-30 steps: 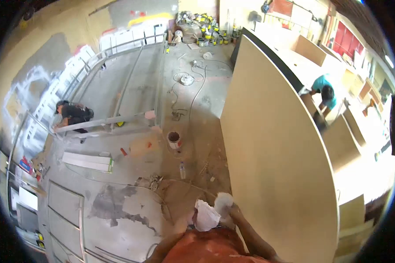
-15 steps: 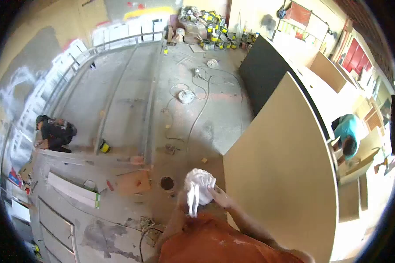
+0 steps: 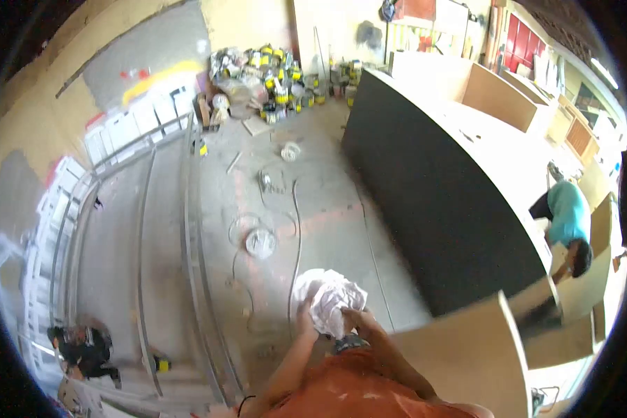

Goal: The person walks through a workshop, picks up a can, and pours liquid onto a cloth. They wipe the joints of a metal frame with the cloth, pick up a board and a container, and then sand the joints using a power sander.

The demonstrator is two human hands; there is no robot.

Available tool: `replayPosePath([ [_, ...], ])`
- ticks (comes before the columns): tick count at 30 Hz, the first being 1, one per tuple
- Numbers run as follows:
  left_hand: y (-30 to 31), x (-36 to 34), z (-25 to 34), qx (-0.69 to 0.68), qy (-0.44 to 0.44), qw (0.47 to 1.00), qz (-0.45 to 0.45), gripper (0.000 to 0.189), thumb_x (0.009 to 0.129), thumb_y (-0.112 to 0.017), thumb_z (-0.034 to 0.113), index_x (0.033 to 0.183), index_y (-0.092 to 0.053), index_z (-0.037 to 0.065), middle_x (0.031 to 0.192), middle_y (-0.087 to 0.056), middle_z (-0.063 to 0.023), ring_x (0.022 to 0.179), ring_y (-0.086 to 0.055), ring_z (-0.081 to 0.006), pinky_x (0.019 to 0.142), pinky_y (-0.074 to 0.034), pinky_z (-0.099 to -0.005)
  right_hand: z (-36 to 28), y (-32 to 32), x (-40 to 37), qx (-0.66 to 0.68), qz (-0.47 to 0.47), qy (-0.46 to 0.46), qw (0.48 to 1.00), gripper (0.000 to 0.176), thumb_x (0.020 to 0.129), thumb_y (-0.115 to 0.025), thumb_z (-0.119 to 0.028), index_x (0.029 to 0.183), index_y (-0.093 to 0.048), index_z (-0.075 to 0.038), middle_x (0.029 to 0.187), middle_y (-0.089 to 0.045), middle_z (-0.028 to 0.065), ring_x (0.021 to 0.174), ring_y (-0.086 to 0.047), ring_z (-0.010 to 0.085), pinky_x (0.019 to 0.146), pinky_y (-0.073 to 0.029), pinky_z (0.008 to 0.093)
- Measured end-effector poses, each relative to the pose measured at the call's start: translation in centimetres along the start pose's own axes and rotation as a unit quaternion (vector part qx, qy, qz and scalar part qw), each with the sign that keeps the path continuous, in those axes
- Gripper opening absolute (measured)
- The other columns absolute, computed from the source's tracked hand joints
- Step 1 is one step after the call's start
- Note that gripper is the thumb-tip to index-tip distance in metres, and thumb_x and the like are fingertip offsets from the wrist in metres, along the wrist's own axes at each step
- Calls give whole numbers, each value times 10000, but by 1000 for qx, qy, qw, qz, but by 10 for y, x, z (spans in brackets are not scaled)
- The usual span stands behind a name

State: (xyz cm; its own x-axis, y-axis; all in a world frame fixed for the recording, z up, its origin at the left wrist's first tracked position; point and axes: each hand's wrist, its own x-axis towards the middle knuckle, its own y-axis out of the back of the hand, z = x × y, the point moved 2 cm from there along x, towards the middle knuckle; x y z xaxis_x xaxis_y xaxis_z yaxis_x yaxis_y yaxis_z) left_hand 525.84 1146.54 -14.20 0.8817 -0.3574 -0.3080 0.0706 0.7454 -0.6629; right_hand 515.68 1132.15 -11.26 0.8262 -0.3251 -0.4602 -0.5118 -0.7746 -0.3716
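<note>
A crumpled white cloth [image 3: 331,298] is bunched up in front of the orange shirt [image 3: 348,386]. My left hand [image 3: 306,319] grips its left side, with the fingers partly hidden by the folds. On the lower right of the cloth, my right hand [image 3: 359,320] is closed. A dark object [image 3: 350,343] shows just below the cloth, too unclear to name.
A tall black panel [image 3: 432,188] and a tan board [image 3: 460,355] stand to the right. Metal rails [image 3: 195,279] run along the left. A white round lid [image 3: 260,243] and cables lie ahead. Co-workers bend at the far right [image 3: 570,219] and crouch lower left [image 3: 87,350].
The view has shifted right and forward, showing more of the black panel. The white cloth now looks wider and more spread between my hands.
</note>
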Motion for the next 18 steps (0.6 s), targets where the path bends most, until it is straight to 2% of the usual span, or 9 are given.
replayPosePath([
  [2,16,56,18,-107,81,990,38,419,980,-568,350,1237,-577,19,1161,-628,-154,1059,-627,-264,939,-540,-385,-72,-14,64,-126,-6,-25,992,338,926,-672,-136,1215,-643,38,1104,-688,165,977,-679,215,857,-536,368],
  [5,73,155,40,-85,40,987,133,367,943,-633,316,1173,-582,35,1079,-625,-121,978,-631,-243,833,-566,-360,-177,-52,152,-47,-30,91,994,239,924,-676,-139,1113,-666,6,906,-651,13,777,-585,108,674,-471,270],
  [7,119,217,39,-78,-11,980,183,339,919,-676,294,1130,-586,45,1025,-623,-100,924,-633,-228,762,-584,-343,-224,-58,218,-1,-53,41,998,240,930,-652,-113,1140,-648,4,946,-652,23,795,-599,120,680,-475,271],
  [10,94,292,77,-194,66,947,246,346,905,-687,293,1130,-575,55,1054,-595,-92,934,-605,-235,754,-556,-334,-294,-93,301,119,-59,54,990,323,927,-602,-50,1246,-582,-1,1062,-666,76,884,-657,183,731,-514,284],
  [12,89,347,81,-225,75,925,298,348,909,-682,312,1135,-577,68,1078,-592,-95,938,-600,-239,755,-550,-337,-299,-78,386,93,-77,15,993,401,913,-592,-17,1309,-534,5,1154,-655,106,1003,-659,219,851,-528,337],
  [14,81,395,84,-4,100,917,387,370,922,-671,322,1200,-578,97,1093,-605,-82,923,-596,-234,768,-543,-367,-280,-62,466,129,-58,-77,987,418,915,-611,-48,1321,-529,10,1190,-647,115,1060,-637,211,936,-499,377],
  [16,83,473,86,-37,129,883,450,381,910,-682,320,1223,-597,120,991,-628,-65,854,-608,-229,731,-538,-397,-200,15,559,-94,-23,-101,990,433,921,-605,-70,1343,-528,-10,1249,-635,103,1177,-582,232,981,-480,404],
  [17,98,531,88,91,19,950,297,422,887,-676,351,1216,-609,96,1027,-645,-73,898,-633,-249,776,-542,-401,-181,23,591,-116,27,-131,984,413,931,-592,-83,1336,-540,-19,1259,-634,97,1198,-570,244,972,-487,403],
  [18,84,583,102,96,8,968,231,430,880,-662,348,1209,-615,74,1047,-657,-85,931,-648,-259,798,-548,-405,-197,9,596,196,99,-191,957,379,954,-557,-117,1322,-556,-27,1280,-626,82,1254,-529,265,1002,-471,422],
])
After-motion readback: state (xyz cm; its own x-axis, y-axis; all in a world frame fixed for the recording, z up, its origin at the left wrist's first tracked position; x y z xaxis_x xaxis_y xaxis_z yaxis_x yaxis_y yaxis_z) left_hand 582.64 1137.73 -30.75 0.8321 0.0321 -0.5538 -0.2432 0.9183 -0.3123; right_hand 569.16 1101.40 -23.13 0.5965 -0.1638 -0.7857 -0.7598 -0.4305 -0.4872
